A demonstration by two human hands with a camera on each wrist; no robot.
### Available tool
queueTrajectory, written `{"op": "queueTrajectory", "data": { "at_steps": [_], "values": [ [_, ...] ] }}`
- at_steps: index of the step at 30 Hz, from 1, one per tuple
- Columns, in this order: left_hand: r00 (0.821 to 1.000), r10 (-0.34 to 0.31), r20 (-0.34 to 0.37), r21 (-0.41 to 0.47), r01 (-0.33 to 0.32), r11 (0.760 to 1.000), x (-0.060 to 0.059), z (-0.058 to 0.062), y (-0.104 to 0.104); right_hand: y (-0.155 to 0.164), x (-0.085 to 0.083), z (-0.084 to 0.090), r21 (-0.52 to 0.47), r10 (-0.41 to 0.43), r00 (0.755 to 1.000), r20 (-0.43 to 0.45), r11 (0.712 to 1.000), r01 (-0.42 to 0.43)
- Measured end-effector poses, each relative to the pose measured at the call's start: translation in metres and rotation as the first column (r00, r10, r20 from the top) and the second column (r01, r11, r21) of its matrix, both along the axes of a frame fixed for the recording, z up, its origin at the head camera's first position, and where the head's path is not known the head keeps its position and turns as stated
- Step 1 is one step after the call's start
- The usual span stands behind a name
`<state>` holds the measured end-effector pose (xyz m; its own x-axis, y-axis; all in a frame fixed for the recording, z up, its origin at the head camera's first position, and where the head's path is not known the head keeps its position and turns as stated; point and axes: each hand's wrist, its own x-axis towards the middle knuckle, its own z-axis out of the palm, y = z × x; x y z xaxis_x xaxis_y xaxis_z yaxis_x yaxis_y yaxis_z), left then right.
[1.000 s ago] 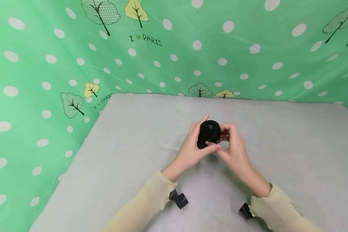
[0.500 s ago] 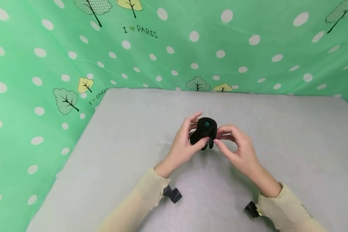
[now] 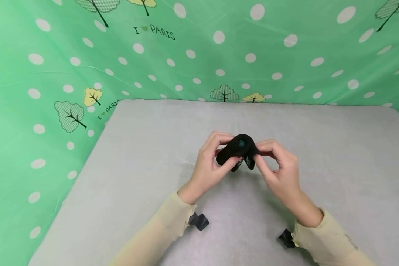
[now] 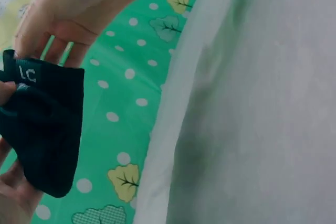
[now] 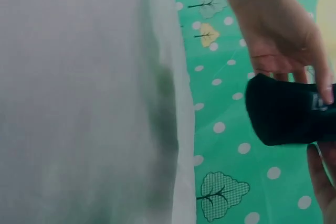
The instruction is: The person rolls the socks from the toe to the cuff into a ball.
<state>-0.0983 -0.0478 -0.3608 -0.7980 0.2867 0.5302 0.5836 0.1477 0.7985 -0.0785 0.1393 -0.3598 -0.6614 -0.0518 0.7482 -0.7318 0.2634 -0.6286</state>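
A small black sock (image 3: 228, 151), bent over into an arch, is held up between my two hands above the grey surface. My left hand (image 3: 208, 162) grips its left side, thumb at the front and fingers behind. At the sock's right end, my right hand (image 3: 280, 164) pinches the fabric between thumb and fingers. Two flaps hang below the arch in the head view. Pale lettering shows on the band of the sock (image 4: 50, 124) in the left wrist view. The sock (image 5: 281, 111) looks flat and dark in the right wrist view.
The grey covered table (image 3: 153, 140) lies under both hands. A green dotted cloth (image 3: 193, 40) with printed trees hangs behind and at the left. Black straps (image 3: 200, 221) stick out from the sleeves near each wrist.
The sock has gone from a compact rounded bundle to a wider arch with flaps parted. My right hand has shifted slightly right, pulling its end outward; the left thumb now presses the front.
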Motion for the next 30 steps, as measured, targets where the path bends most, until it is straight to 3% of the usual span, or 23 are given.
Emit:
{"op": "queueTrajectory", "data": {
  "at_steps": [2,5,9,13,17,25,27,30],
  "values": [
    [0.999,0.029,-0.015,-0.004,-0.030,1.000,0.000,0.001,0.001,0.000,0.000,0.002,-0.055,0.049,0.998,-0.034,0.997,-0.051],
    [0.997,0.073,-0.031,-0.022,-0.074,0.997,0.000,0.003,0.004,-0.001,0.000,0.003,-0.057,0.068,0.992,-0.104,0.996,-0.074],
    [0.981,0.163,-0.104,-0.119,-0.175,0.977,0.002,0.007,0.009,-0.005,-0.001,0.005,0.043,-0.018,0.992,-0.121,0.999,0.023],
    [0.963,0.207,-0.175,-0.229,-0.244,0.942,0.008,0.008,0.014,-0.007,-0.002,0.009,0.098,-0.130,0.991,-0.026,0.986,0.132],
    [0.969,0.191,-0.158,-0.250,-0.226,0.941,0.013,0.008,0.017,-0.007,-0.002,0.012,0.077,-0.156,0.987,0.044,0.985,0.152],
    [0.989,0.146,0.030,-0.124,-0.141,0.982,0.009,0.011,0.015,-0.007,0.002,0.014,-0.034,-0.036,0.991,0.128,0.999,0.040],
    [0.991,0.126,0.046,-0.105,-0.121,0.987,0.007,0.011,0.011,-0.006,0.006,0.016,-0.099,0.034,0.978,0.206,0.995,-0.014],
    [0.995,0.097,0.028,-0.099,-0.094,0.991,0.003,0.011,0.005,-0.003,0.013,0.021,-0.260,0.163,0.920,0.357,0.963,-0.070]
  ]
}}
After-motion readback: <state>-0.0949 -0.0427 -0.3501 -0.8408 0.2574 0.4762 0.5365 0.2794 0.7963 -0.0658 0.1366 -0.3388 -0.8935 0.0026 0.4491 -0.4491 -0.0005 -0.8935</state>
